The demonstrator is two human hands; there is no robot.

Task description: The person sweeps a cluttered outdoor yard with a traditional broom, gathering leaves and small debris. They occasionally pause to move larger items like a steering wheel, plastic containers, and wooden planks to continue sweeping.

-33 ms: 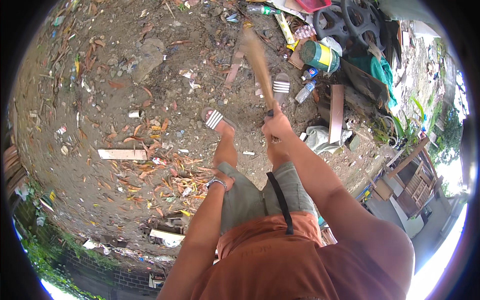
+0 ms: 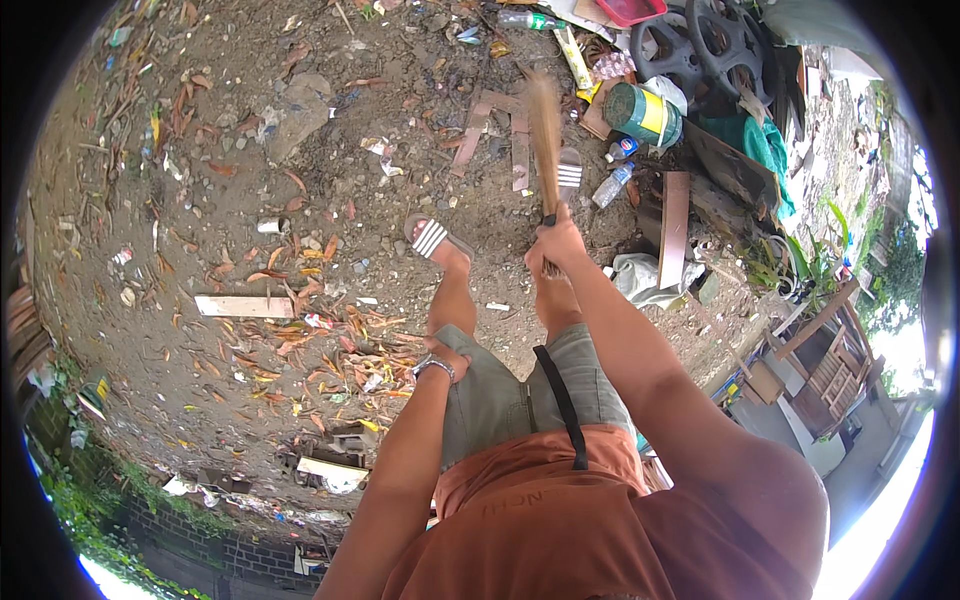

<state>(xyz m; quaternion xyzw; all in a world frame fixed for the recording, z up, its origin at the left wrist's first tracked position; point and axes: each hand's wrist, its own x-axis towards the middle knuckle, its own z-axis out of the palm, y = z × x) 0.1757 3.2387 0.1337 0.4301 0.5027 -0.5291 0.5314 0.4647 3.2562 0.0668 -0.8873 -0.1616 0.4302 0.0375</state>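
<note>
My right hand (image 2: 560,243) is closed round the dark grip end of a stick broom (image 2: 546,140). The broom's tan bristle bundle points away from me, fanning out and blurred at its tip, beside my right sandal (image 2: 569,175). Below the broom lies bare soil with broken reddish-brown wood strips (image 2: 476,135). My left hand (image 2: 450,359) lies on my left thigh, over the hem of the grey-green shorts (image 2: 490,390), holding nothing; its fingers show only in part. My left foot wears a striped sandal (image 2: 430,238).
Right of the broom lie a green-and-yellow bucket (image 2: 640,114), a plastic bottle (image 2: 613,185), dark wheel covers (image 2: 735,55) and a wooden board (image 2: 673,228) by a grey sack (image 2: 640,275). Dry leaves (image 2: 350,350) and a pale plank (image 2: 245,306) are scattered at left.
The broom's bristles have swung to the right, uncovering more of the wood strips. My right hand has shifted slightly right. The left hand stays on the thigh.
</note>
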